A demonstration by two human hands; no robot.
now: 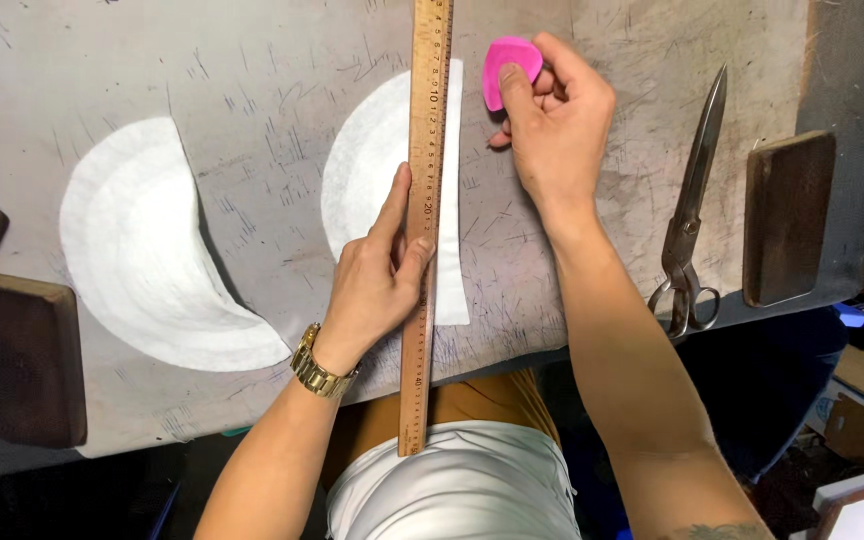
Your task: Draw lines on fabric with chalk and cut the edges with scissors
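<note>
The left hand [380, 270] is pressing flat, fingers spread, on one long wooden ruler [424, 220], which is lying across a white half-round fabric piece [377, 170] on the scratched grey worktable [252, 70]. The right hand [552, 115] is pinching one pink rounded tailor's chalk [507, 62] just right of the ruler's upper end. A second white crescent-shaped fabric piece [142, 250] is lying well to the left. One pair of metal shears [692, 210] and two dark wooden blocks [787, 215] [27, 360] are resting on the table.
</note>
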